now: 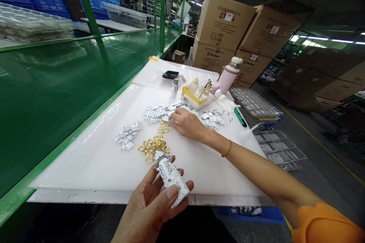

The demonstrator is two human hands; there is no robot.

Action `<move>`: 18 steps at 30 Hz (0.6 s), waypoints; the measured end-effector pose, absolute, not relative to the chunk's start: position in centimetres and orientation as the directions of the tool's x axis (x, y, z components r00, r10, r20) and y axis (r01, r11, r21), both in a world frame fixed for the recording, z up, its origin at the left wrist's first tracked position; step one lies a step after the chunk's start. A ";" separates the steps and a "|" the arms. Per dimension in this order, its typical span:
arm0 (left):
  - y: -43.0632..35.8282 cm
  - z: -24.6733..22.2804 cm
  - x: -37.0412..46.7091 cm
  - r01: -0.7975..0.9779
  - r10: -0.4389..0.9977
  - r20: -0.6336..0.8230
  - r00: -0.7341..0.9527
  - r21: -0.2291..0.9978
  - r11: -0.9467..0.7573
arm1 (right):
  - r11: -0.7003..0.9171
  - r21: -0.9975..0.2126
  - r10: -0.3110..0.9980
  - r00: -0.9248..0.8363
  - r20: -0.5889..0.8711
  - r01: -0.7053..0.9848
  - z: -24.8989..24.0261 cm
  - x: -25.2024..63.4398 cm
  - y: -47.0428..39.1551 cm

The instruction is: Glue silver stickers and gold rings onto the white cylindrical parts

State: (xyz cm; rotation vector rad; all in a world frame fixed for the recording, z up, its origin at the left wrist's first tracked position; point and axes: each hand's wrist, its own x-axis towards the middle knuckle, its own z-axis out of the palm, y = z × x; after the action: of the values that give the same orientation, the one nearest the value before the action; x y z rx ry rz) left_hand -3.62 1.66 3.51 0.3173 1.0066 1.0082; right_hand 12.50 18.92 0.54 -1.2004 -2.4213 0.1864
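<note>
My left hand [159,201] is closed around a white model part [170,176], a tilted, tower-shaped piece with grey lattice details and a narrow stepped top. Over the table my right hand [186,123] pinches a thin metal tool [171,122] that looks like tweezers, partly hidden by the fingers. Its tip is at the near edge of a pile of small white plates [156,114]. Gold rings [152,146] lie heaped between the hands, with a short trail of them reaching up to the tool. A smaller group of white plates [127,135] lies to the left.
Behind the plates stand a yellow-edged tray [196,100] with bottles and tools, a pink flask [229,74], a black phone-like object [170,74] and another small model part [174,86]. A green cutter [240,117] lies right. A green conveyor [57,79] runs left; cartons [225,26] are stacked beyond.
</note>
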 end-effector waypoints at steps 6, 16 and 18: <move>2.0 3.1 -4.5 -0.603 0.814 -0.560 0.155 0.599 0.527 | 0.588 -0.331 0.801 -0.473 0.368 0.738 0.4 12.4 18.4; 2.7 3.6 -3.6 -0.584 0.883 -0.463 0.073 0.698 0.414 | 0.588 -0.525 0.805 -0.511 0.303 0.615 4.9 15.8 7.9; 2.6 3.6 -3.0 -0.568 0.884 -0.458 0.096 0.704 0.426 | 0.588 -0.557 0.791 -0.561 0.244 0.587 5.3 16.0 6.6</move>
State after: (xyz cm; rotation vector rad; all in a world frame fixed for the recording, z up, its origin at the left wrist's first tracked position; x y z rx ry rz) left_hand -2.99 2.56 3.61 0.3941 0.9815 1.1172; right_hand 15.96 6.64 5.27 -1.0982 -2.3461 0.5788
